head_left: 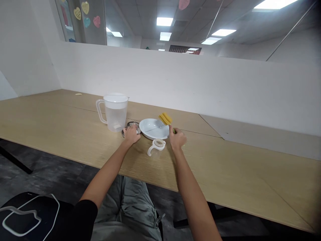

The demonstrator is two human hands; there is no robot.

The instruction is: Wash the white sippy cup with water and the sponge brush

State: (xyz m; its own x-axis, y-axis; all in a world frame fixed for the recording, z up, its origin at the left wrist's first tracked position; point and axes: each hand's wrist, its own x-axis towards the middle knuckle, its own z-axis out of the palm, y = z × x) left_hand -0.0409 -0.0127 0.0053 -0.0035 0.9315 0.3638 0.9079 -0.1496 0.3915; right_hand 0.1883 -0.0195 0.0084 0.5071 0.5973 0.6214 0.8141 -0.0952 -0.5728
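Observation:
In my right hand [177, 138] is the green handle of a sponge brush with a yellow sponge head [165, 118], held up over the right rim of a white bowl [155, 133]. My left hand [131, 134] rests with curled fingers on a round, shiny metal piece [123, 133] left of the bowl. Its exact kind is partly hidden under the fingers. Just in front of the bowl stands a small clear cup with a white rim and hooked handle [158, 144]. A translucent pitcher [115, 113] holding clear liquid stands behind my left hand.
The wooden table [62, 124] meets a white wall [150, 80] at the back, below a window. A small pale flat piece [78, 94] lies at the far left. Beside my left arm is a dark seat or bag with pale lines [32, 214].

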